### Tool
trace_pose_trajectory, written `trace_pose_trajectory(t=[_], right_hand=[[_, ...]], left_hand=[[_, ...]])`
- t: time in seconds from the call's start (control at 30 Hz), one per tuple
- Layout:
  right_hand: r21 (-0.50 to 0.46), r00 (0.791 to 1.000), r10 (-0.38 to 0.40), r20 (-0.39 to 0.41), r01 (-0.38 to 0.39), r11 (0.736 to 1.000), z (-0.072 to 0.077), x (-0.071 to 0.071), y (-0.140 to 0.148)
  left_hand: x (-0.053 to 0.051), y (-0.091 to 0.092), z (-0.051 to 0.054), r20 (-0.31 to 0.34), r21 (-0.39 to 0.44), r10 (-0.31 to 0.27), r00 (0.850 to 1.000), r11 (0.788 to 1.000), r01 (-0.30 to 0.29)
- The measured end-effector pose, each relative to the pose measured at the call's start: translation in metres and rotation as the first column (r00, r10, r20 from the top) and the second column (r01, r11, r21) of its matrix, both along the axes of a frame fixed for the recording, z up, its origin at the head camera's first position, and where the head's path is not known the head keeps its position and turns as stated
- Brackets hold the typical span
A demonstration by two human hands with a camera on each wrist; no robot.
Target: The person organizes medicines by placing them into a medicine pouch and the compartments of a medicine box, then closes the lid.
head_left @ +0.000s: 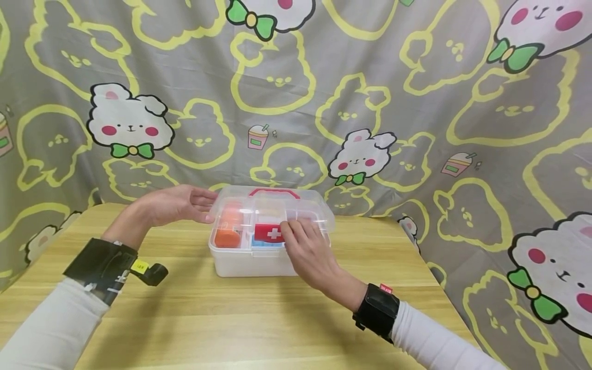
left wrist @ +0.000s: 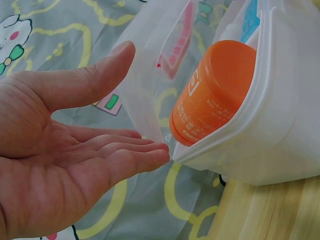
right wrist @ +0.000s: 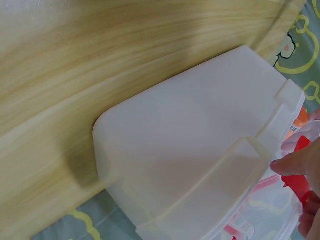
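A white plastic first-aid box point(head_left: 259, 264) stands on the table, its clear lid point(head_left: 319, 208) raised partway. On the lid are a red carry handle point(head_left: 275, 191) and a red latch point(head_left: 265, 233) with a white cross. My right hand point(head_left: 311, 252) pinches the lid's front edge beside the latch; its fingertips are partly hidden. My left hand point(head_left: 171, 205) is at the lid's left end, palm turned up, fingers extended and holding nothing. Inside the box, an orange bottle point(left wrist: 215, 90) leans at the left, and a blue-and-white item point(head_left: 265, 243) lies in the middle.
The box rests on a wood-grain table point(head_left: 208, 318), towards its far edge. Behind and around the table hangs a grey curtain point(head_left: 287, 67) with cartoon rabbits.
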State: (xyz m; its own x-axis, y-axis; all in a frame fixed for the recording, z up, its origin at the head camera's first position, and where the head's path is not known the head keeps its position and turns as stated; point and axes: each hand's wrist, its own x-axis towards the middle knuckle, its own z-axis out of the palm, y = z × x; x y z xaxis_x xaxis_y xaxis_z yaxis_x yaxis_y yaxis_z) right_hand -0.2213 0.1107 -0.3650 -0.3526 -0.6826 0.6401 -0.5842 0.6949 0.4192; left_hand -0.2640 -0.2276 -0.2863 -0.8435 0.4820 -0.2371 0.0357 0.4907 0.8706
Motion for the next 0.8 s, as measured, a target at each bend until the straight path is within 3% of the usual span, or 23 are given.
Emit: trace_pose_trajectory(t=[0.17,0.43,0.8], right_hand=[[0.02,1.0,0.024,-0.016,-0.024,1.0,-0.001,0.002,0.002],[-0.136,0.979,0.095,0.18,-0.071,0.988,-0.004,0.016,0.004],[-0.16,0.951,0.122,0.284,-0.078,0.984,-0.013,0.024,0.006]], left_hand=[[0.001,0.0,-0.003,-0.002,-0.003,-0.003,1.0,1.0,0.003],[0.002,0.003,-0.003,-0.01,0.002,0.006,1.0,1.0,-0.006],[0.009,0.004,-0.011,-0.006,0.037,0.011,1.0,0.999,-0.011]])
